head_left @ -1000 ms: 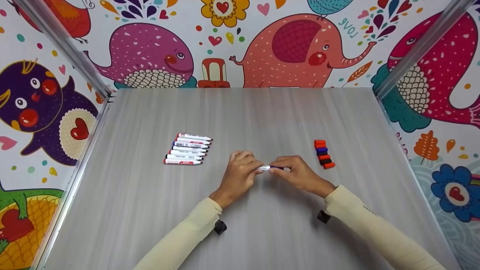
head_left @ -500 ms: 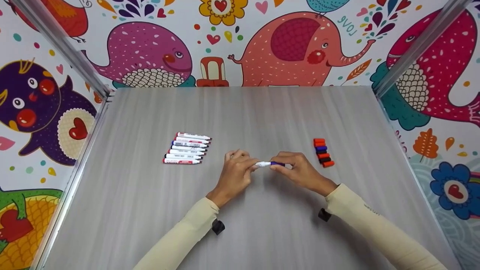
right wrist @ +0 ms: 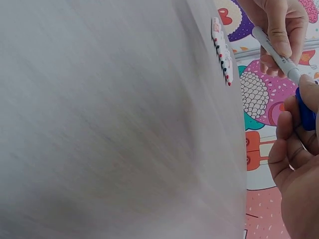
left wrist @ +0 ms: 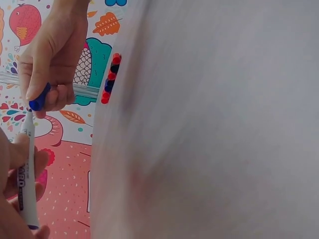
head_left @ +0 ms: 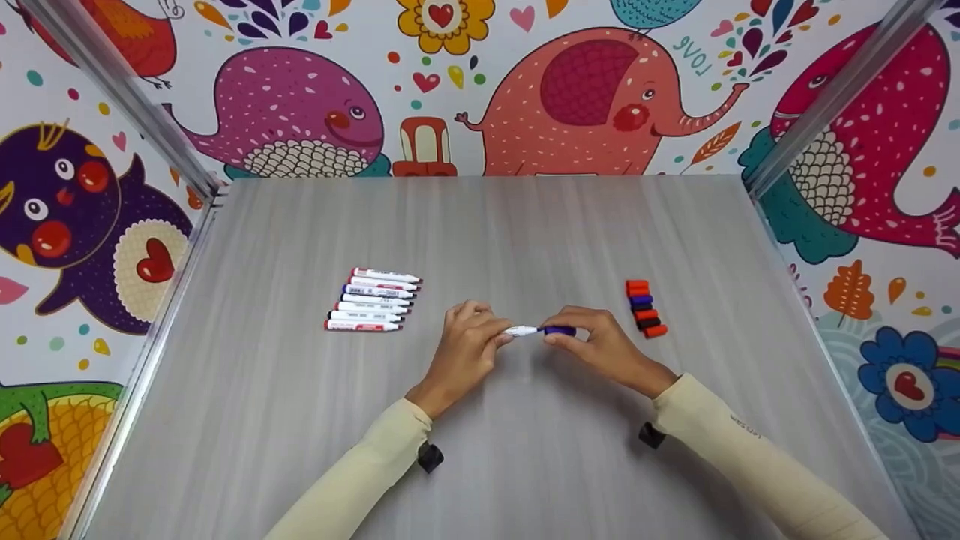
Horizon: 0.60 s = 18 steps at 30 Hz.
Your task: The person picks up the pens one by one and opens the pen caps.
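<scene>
My left hand (head_left: pixel 469 345) grips a white whiteboard marker (left wrist: pixel 27 174) by its barrel, its tip pointing right. A blue marker cap (head_left: pixel 559 330) is pinched between the thumb and fingers of my right hand (head_left: pixel 604 345). In the left wrist view the cap sits right at the marker's tip, with a narrow dark nib showing between cap and white body. Both hands are above the table, close together. To the left lies a row of several uncapped white markers (head_left: pixel 371 306), tips to the right. On the right is a column of several red, blue and black caps (head_left: pixel 643 304).
The grey table (head_left: pixel 480 232) has a metal frame rail (head_left: pixel 161 330) along its left side. Cartoon-printed walls (head_left: pixel 442 82) stand at the back and sides.
The blue cap has come off the marker's end, baring the white neck and tip. My left hand has shifted slightly left with the marker; the right hand has moved slightly right.
</scene>
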Motion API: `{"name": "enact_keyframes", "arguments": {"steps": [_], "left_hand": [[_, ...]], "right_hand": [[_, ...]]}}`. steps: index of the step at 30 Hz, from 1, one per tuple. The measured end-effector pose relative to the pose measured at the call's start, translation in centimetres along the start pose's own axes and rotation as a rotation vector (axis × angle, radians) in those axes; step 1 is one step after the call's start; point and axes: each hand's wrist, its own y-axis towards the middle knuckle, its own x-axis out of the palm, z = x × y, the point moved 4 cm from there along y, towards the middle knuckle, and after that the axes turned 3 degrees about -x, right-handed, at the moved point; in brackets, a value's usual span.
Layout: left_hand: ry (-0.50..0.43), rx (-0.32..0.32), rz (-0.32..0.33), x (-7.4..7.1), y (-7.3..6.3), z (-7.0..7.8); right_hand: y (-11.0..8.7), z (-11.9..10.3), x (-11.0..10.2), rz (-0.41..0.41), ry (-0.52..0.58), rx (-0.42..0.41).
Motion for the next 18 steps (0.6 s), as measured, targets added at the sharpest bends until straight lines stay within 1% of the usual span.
{"name": "enact_keyframes", "arguments": {"steps": [3, 6, 11, 18], "left_hand": [[-0.006, -0.006, -0.001, -0.1, -0.1, -0.2], [-0.003, -0.017, -0.004, -0.3, -0.2, -0.4], [-0.012, -0.024, -0.003, -0.5, -0.4, -0.8], [-0.043, -0.033, 0.01, -0.8, -0.9, -1.5]], "right_hand": [[-0.5, 1.5, 0.0, 0.005, -0.019, 0.005], [-0.9, 2.4, -0.3, 0.012, -0.028, 0.035], [-1.3, 2.9, -0.7, 0.026, -0.005, 0.071], [-1.5, 3.2, -0.8, 0.047, -0.047, 0.07]]}}
